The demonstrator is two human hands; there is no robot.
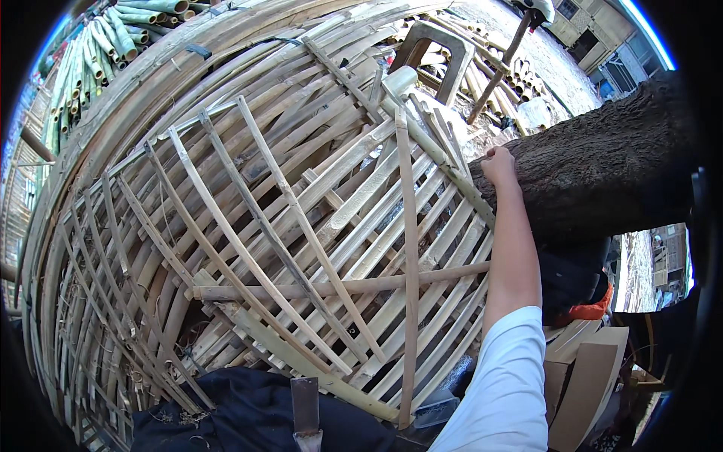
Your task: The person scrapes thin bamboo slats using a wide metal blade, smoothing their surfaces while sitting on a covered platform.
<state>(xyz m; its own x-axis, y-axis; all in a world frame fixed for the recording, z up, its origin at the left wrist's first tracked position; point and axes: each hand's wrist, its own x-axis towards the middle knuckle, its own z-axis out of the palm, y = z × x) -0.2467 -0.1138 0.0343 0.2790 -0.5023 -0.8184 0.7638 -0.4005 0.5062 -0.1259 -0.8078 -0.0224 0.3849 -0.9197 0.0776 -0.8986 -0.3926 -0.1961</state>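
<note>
My right hand (pixel 498 166) reaches forward from a white sleeve, its fingers curled closed beside the tree trunk (pixel 602 154). What it grips, if anything, is hidden. Just left of it runs the green-edged bamboo rail (pixel 437 151) of a slatted bamboo panel (pixel 376 218). Crosswise over the slats lie a thin upright strip (pixel 410 264) and a round bamboo pole (pixel 339 288). Several curved bamboo strips (pixel 256 203) lean over the panel on the left. At the lower edge a flat dark blade (pixel 305 403) stands up in front of dark cloth (pixel 241 414). My left hand is out of view.
Bundled green bamboo poles (pixel 98 56) lie at the far left. A plastic stool (pixel 444 56) and cut bamboo tubes (pixel 520 79) are beyond the panel. At the lower right sit a cardboard box (pixel 591 384) and a clear plastic container (pixel 437 410).
</note>
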